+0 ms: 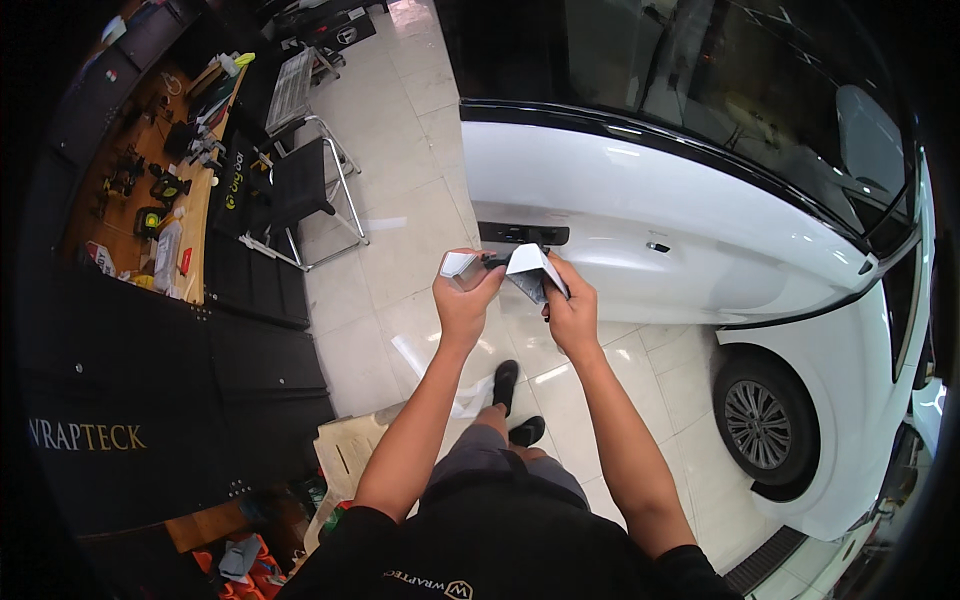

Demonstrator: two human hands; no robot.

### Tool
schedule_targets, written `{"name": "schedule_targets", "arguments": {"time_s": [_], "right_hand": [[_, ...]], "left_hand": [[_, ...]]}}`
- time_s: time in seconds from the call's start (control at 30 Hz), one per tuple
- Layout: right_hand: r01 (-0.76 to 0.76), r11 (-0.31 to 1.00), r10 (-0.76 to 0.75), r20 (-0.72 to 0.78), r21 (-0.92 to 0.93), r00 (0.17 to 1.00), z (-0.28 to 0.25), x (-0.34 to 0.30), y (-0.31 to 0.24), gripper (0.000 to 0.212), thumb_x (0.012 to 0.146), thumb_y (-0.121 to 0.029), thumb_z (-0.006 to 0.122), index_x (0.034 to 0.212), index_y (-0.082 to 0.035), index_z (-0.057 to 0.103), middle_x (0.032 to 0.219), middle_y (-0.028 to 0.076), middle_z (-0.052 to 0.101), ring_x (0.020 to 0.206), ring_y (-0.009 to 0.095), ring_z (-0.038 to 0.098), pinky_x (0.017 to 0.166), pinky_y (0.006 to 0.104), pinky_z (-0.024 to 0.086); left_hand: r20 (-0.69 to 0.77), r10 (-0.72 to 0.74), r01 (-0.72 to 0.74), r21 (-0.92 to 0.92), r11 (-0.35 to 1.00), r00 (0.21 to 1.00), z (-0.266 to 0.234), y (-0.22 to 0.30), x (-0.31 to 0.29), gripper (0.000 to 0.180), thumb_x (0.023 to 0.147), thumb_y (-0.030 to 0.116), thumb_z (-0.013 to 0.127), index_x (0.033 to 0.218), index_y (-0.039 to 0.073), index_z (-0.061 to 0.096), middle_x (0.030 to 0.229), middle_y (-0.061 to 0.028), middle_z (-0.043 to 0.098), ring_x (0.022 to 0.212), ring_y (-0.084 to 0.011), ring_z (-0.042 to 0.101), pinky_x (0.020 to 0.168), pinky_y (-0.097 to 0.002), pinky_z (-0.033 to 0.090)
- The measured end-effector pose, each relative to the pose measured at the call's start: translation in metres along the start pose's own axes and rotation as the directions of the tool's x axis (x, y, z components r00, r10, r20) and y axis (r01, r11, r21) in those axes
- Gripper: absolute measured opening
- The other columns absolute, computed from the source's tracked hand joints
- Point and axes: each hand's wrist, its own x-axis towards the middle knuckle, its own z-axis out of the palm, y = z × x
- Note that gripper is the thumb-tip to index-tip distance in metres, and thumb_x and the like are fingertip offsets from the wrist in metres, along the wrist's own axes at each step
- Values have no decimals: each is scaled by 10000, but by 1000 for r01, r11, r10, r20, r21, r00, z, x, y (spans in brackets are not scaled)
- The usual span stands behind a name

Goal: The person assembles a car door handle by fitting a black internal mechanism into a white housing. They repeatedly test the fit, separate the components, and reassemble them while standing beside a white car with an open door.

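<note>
In front of me, I hold a small part with both hands. White film (528,262) folds around its right end, with a grey underside showing. My left hand (464,305) is closed around the left end, where a pale, glossy flap (461,266) stands up between thumb and fingers. My right hand (573,312) grips the right side, its thumb along a dark edge. A black piece shows between the hands; the part's exact kind is hard to make out. Just beyond lies the white car door (610,190), with a dark handle recess (522,234).
A black folding chair (303,180) stands on the tiled floor to the left, beside a wooden workbench (195,235) with tools. White strips (420,365) lie on the floor by my feet. The car's front wheel (765,420) is at right, a beige plastic stool (345,450) at lower left.
</note>
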Motion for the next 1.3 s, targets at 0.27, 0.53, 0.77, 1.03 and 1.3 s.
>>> {"name": "schedule_targets", "arguments": {"time_s": [0.27, 0.53, 0.77, 1.03, 1.3], "right_hand": [[-251, 944, 218, 165, 215, 962, -5, -37, -37, 324, 1011, -43, 535, 1317, -5, 637, 1268, 158, 697, 613, 121, 604, 574, 283, 521], [-597, 531, 394, 449, 601, 802, 13, -82, -76, 431, 1004, -140, 591, 1396, 32, 551, 1328, 262, 662, 572, 180, 638, 637, 352, 566], [-617, 464, 407, 465, 636, 786, 59, -70, -68, 402, 1019, -175, 540, 1368, 23, 570, 679, 112, 617, 555, 192, 614, 672, 352, 566], [-525, 519, 438, 318, 674, 841, 55, -42, -66, 366, 1043, -216, 508, 1321, 10, 581, 763, 91, 575, 568, 223, 595, 672, 408, 541], [-512, 584, 423, 302, 630, 855, 49, -37, -67, 429, 1055, -193, 484, 1401, 51, 554, 849, 111, 626, 580, 196, 606, 654, 365, 551]], "left_hand": [[188, -65, 64, 12, 998, 980, -35, 31, -6, 314, 843, -91, 810, 1063, 11, 610, 1033, -62, 678, 906, -112, 649, 784, -252, 552], [440, -299, 312, 45, 949, 847, -104, 82, -6, 370, 791, -95, 821, 1020, 60, 575, 1008, -79, 679, 946, -141, 654, 840, -300, 546], [596, -342, 356, 99, 929, 727, -108, 76, 28, 339, 798, -77, 828, 1008, 49, 594, 1015, -72, 677, 939, -134, 647, 822, -302, 542], [415, -509, 551, 21, 834, 754, -91, 62, 22, 270, 998, 240, 755, 1164, 48, 665, 1048, -25, 698, 944, -111, 649, 849, -291, 522], [279, -544, 563, 15, 826, 791, -62, 67, 2, 437, 1065, 351, 673, 1291, -19, 615, 1077, -62, 684, 886, -102, 668, 645, -249, 553]]}}
